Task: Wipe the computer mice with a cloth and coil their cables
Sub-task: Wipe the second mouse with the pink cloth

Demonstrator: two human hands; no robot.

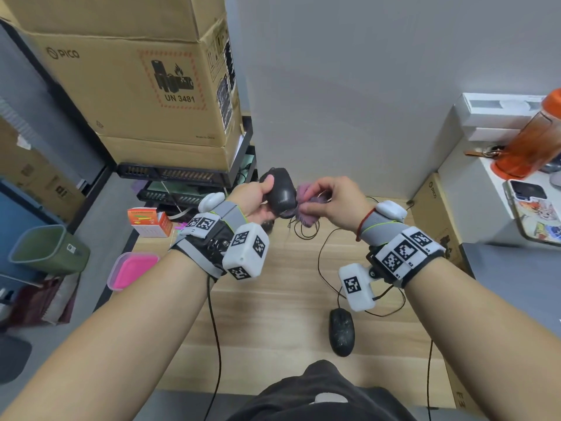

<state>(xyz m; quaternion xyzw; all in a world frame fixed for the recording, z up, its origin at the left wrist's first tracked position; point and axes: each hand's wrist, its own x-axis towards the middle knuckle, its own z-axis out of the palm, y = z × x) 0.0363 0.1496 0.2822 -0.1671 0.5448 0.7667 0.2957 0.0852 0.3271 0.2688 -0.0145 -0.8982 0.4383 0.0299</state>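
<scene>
Gripping it by the sides, a black mouse (280, 189) is held up by the left hand (253, 197). A purple cloth (306, 208) is pinched against it by the right hand (337, 203). A second mouse (341, 331) is seen on the desk (273, 314) below the right wrist.

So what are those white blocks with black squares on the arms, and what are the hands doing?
This is one picture from a camera on the person's head, looking down at their own arms. The white blocks are strapped to the wrists; I can't tell their purpose. The left hand grips a black mouse in the air. The right hand pinches a purple cloth against it. A second mouse lies on the wooden table, cable loose.
</scene>
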